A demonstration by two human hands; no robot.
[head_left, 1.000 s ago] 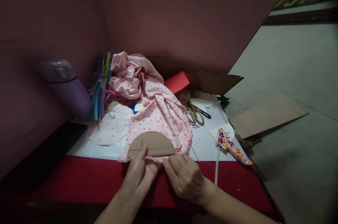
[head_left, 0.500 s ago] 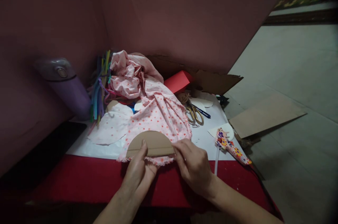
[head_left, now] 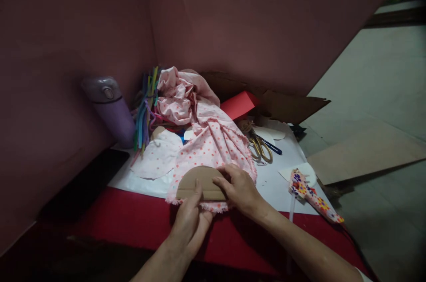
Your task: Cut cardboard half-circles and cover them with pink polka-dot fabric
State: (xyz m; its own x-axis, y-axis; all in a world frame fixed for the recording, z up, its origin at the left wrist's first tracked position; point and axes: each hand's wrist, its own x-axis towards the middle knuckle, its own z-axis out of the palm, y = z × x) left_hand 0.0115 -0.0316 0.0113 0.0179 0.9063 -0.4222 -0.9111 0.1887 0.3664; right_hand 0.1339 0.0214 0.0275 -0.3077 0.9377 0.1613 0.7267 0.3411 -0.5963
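A half-round piece of brown cardboard [head_left: 203,180] lies on the near end of a pink dotted cloth [head_left: 213,149], its straight edge toward me. My left hand [head_left: 191,220] pinches both at that edge, thumb on top of the cardboard and fingers underneath the cloth. At the right side of the piece, my right hand [head_left: 241,191] grips the cardboard, with its thumb on the face and its fingers bent over the curved edge. The frayed cloth border sticks out below the straight edge.
Behind are gold-handled scissors [head_left: 261,146], a blue cutter [head_left: 271,146], red paper [head_left: 240,104] and pipe cleaners [head_left: 144,118]. A purple bottle [head_left: 115,113] and black phone-like slab [head_left: 86,182] are left. A flower-patterned glue gun [head_left: 308,193] lies right, near the edge of the red-covered table [head_left: 133,215].
My right hand has moved from the cardboard's lower right corner up to its right curved side. My left hand keeps its hold. The whole view has shifted, so things appear further right.
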